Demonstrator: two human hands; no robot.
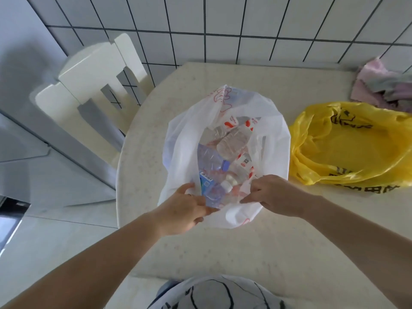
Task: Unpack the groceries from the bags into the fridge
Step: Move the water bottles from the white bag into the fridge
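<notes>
Both hands at the near rim of the white bag (225,121), centre of the frame, on the table (234,248). Left hand (184,207) curled round the near-left edge of the plastic, fingers tucked inside the mouth against a blue-label bottle (208,189). Right hand (273,195) pinching the near-right edge, fingertips closed on the film. Inside, lying every which way: several clear bottles (233,141), some with red-and-white labels, one with a blue cap. Yellow bag (347,143) slumped at right of frame, well apart from the hands, contents not visible. Fridge not identifiable in this view.

Step in hand, by the look of it: spreading the mouth to reach a bottle. Best done by pulling the two edges apart and downward, rolling the rim low so the load sits exposed. Then keep one hand on the plastic to hold the bag still and take the nearest, topmost bottle by its body, not its cap. Lift straight up, clear of the film, to avoid dragging the bag along. Round bottles likely to roll once the walls drop, and the bag sits near the table's left edge, so ease the sides down gently.
</notes>
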